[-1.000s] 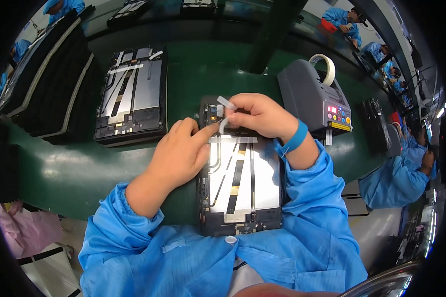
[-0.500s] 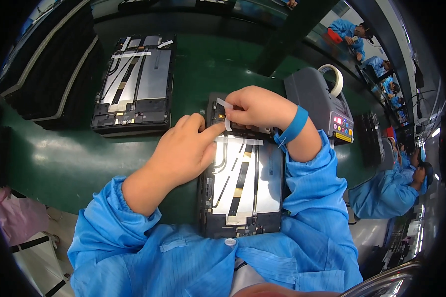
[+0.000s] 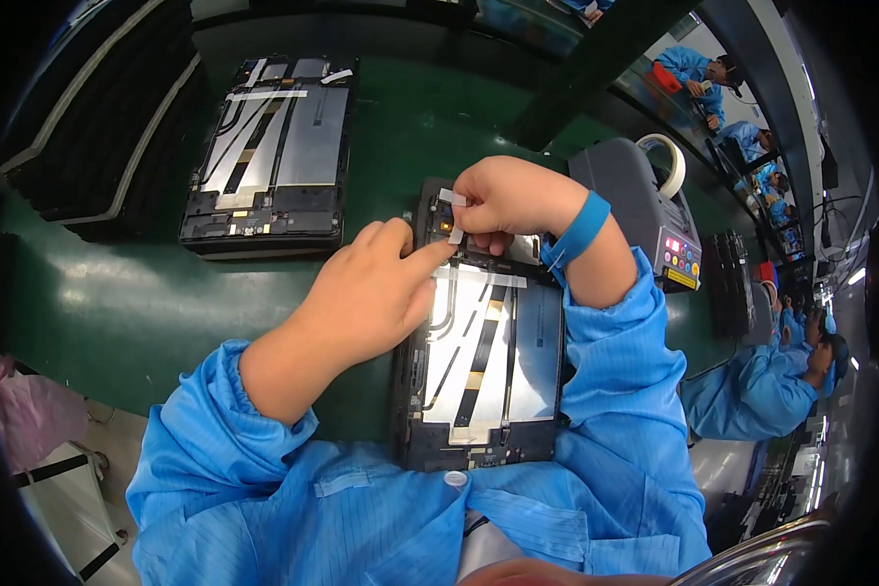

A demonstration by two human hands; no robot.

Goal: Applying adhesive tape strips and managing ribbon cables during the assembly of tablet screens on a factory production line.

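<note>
"Green tabletop [image 3: 117,303] spreads before us, with tall black stacks [image 3: 98,146] at its left and a co-worker [image 3: 752,396] in blue off to the right. Where do we find the device?"

"We have the opened tablet-like device [image 3: 529,441] right in front of us, its silver panel [image 3: 539,332] and dark ribbon cable [image 3: 477,363] facing up. Another opened unit [image 3: 313,142] lies farther off, to the upper left."

"And our right hand [image 3: 523,195]?"

"Narrowed to a pinch: thumb and fingers hold white tape [image 3: 451,196] over the device's far end. We see white above and below the fingertips, but cannot tell whether it is one strip."

"Our left hand [image 3: 366,283]?"

"Index finger stretched out, its tip at the tape's lower end, thumb spread away. We see nothing gripped there."

"What stands beyond our blue wristband [image 3: 584,232]?"

"We see a grey tape dispenser [image 3: 610,186] with a pale tape roll [image 3: 676,171] on top and coloured buttons [image 3: 681,259] on its near face."
</note>
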